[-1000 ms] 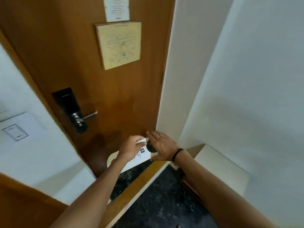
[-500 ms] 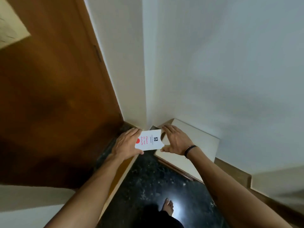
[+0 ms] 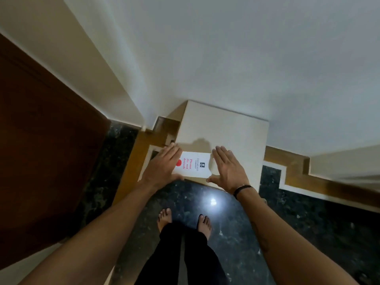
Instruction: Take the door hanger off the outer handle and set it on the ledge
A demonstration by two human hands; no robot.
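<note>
The white door hanger [image 3: 193, 166], with red "Please do not disturb" print and a red dot, lies flat on the cream ledge [image 3: 226, 128], close to its front edge. My left hand [image 3: 162, 167] covers the hanger's left end, fingers on top and thumb at the front edge. At the cut-out right end, my right hand [image 3: 228, 169] has straight, spread fingers and its thumb tip touches the hanger's near corner. The door handle is out of view.
The brown door [image 3: 41, 140] stands at the left, with white walls behind and right of the ledge. Wooden skirting [image 3: 298, 177] runs along the wall base. My bare feet [image 3: 164, 219] stand on the dark polished floor [image 3: 287, 223] just before the ledge.
Both hands carried the hanger from beside the door over to the ledge and lowered it flat. The view swung right and down, and my right fingers have straightened.
</note>
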